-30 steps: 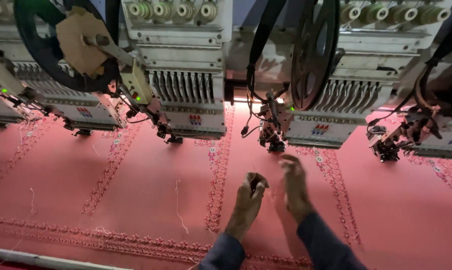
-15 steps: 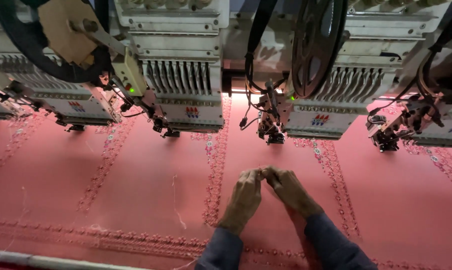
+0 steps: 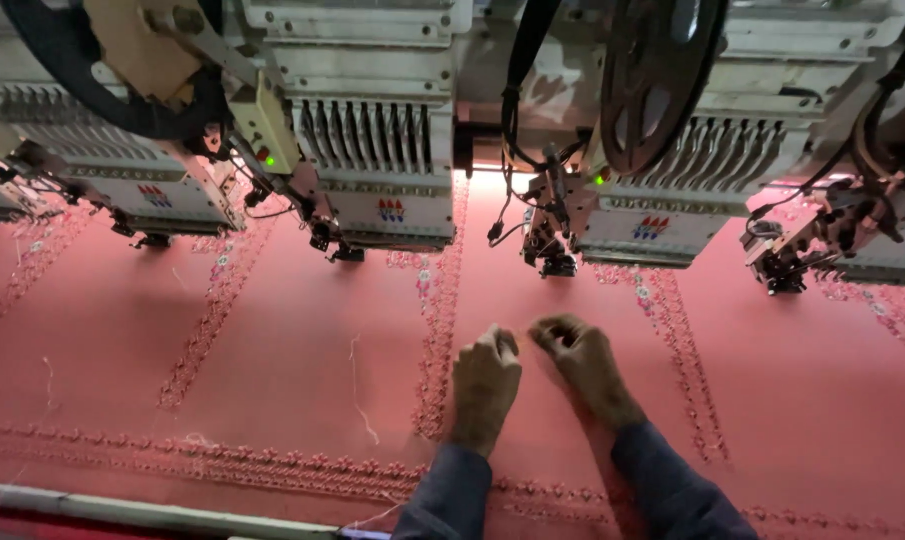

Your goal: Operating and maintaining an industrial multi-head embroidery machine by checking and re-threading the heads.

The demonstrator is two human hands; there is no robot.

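My left hand [image 3: 485,385] and my right hand [image 3: 583,365] rest side by side on the stretched pink fabric [image 3: 293,350], below an embroidery head's needle assembly [image 3: 548,235]. Both have their fingertips pinched, nearly touching each other, and a short thin thread [image 3: 522,343] seems to run between them. Dark blue sleeves cover both forearms. A vertical stitched floral band [image 3: 438,310] lies just left of my left hand.
A row of grey-white embroidery heads [image 3: 383,190] hangs over the far side of the fabric, with a black reel [image 3: 653,70] above. A loose pale thread [image 3: 358,390] lies on the cloth. A horizontal stitched border [image 3: 223,455] and a metal frame rail [image 3: 123,510] run along the near edge.
My hands were slightly apart with looser fingers a second ago; they have drawn together and pinched at the fingertips. The view has shifted a little closer to the machine.
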